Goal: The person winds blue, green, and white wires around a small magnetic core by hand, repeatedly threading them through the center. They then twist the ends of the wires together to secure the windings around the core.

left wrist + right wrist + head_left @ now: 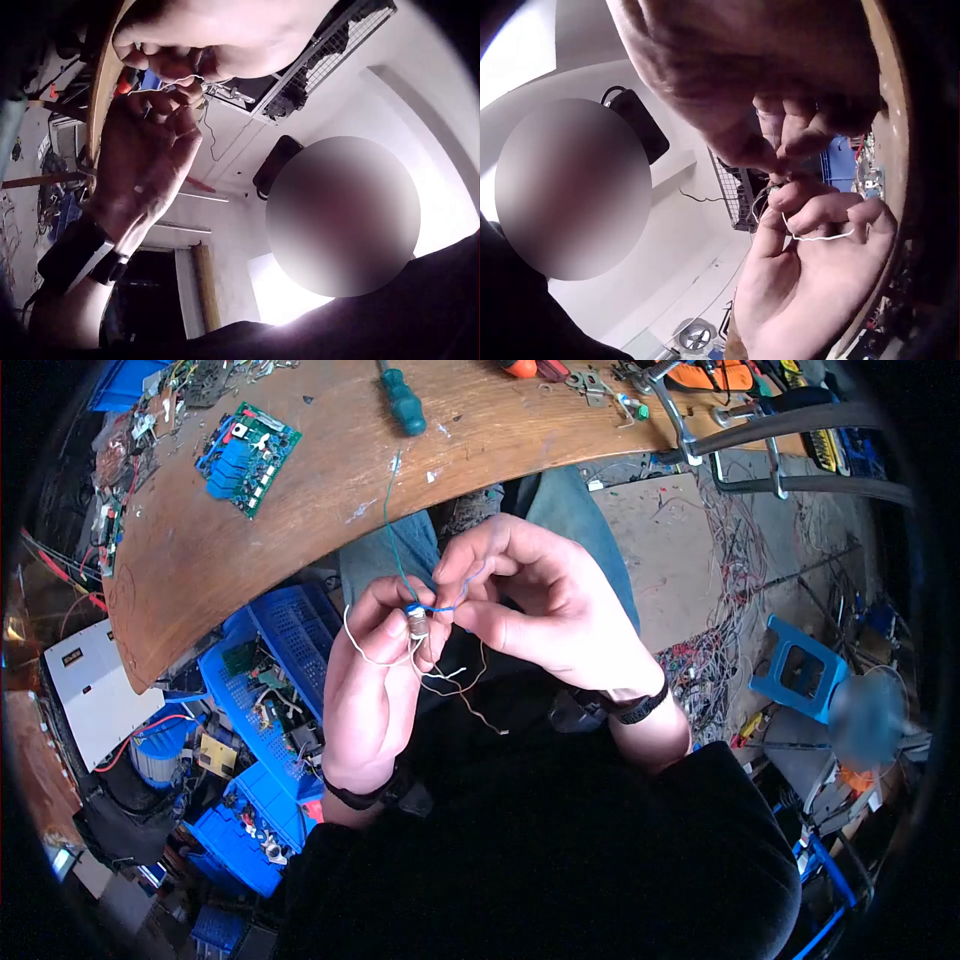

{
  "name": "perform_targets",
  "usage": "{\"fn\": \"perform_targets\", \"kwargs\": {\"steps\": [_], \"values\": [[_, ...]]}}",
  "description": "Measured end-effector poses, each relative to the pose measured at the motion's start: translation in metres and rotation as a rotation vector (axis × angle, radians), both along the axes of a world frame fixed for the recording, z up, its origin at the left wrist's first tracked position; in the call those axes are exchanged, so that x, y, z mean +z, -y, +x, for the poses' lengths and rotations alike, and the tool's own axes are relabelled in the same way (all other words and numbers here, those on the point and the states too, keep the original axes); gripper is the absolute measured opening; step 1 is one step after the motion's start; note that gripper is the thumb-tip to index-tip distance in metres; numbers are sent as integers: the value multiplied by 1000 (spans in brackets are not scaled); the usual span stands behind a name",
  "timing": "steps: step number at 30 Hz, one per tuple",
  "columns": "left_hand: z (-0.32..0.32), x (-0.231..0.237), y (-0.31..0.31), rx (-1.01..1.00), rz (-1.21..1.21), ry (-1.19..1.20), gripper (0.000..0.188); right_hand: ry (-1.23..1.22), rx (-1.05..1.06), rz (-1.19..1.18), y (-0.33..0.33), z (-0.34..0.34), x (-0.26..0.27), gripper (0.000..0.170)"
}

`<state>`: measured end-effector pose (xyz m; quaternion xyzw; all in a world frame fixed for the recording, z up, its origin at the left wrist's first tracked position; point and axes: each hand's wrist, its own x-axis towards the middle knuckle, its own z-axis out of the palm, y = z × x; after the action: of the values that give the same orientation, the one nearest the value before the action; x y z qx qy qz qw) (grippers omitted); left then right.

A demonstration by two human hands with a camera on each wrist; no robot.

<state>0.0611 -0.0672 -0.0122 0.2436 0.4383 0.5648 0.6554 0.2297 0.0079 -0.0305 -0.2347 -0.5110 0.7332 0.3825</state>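
Note:
My left hand (370, 685) grips a small metal cylinder (418, 628) between thumb and fingertips, above my lap. Thin wires come out of it: a green wire (391, 525) reaching up toward the bench, a white wire (362, 652) looping over the left fingers, and a brown wire (470, 705) hanging below. Opposite it, the right hand (570, 600) pinches a blue wire (436, 609) at the cylinder's top. The right wrist view shows the white wire (821, 238) lying across the left palm side. In the left wrist view, the fingertips of both hands meet closely, hiding the cylinder.
A wooden bench (330, 480) curves ahead, bearing a green circuit board (250, 458) and a teal-handled screwdriver (402, 405). Clamps (690, 445) stand at its right. Blue crates (250, 690) of parts sit at the left, a blue stool (800, 670) at the right, near tangled wires.

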Motion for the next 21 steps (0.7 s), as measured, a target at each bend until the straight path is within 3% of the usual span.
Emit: {"fn": "perform_targets", "kwargs": {"steps": [3, 4, 5, 7, 9, 10, 11, 13, 14, 15, 19, 21], "values": [[4, 0, -1, 39, -76, 163, 30, -125, -20, -136, 3, -4, 1, 17], [-7, -11, -1, -53, -36, 321, 34, -82, -76, 44, 2, -6, -5, 14], [-7, -11, 1, -51, -35, 319, 34, -39, -132, 224, 2, -6, -8, 13], [-4, -6, 0, -66, -170, 529, 37, -30, -81, 224, -3, -1, -5, 14], [-3, -5, 2, -50, -207, 583, 39, 69, 1, 537, -12, 5, -8, 15], [0, -4, 2, -17, -165, 402, 36, 84, -2, 416, -8, 8, -6, 15], [1, -4, 2, 14, -124, 220, 34, 195, -128, 619, -15, 10, -8, 16], [-4, -3, 3, -17, 198, -380, 22, 205, -449, 521, -10, -4, 3, 12], [2, 2, 7, 37, 195, -443, 23, 158, -455, 500, -15, 0, 0, 13], [8, 9, 8, 91, 192, -505, 25, 128, -424, 367, -15, 8, -3, 13], [6, 8, 8, 124, 247, -588, 26, 100, 66, 261, -22, 21, 2, 15], [4, 3, 6, 98, 354, -607, 26, 148, 146, 62, -16, 20, 5, 14]]}}
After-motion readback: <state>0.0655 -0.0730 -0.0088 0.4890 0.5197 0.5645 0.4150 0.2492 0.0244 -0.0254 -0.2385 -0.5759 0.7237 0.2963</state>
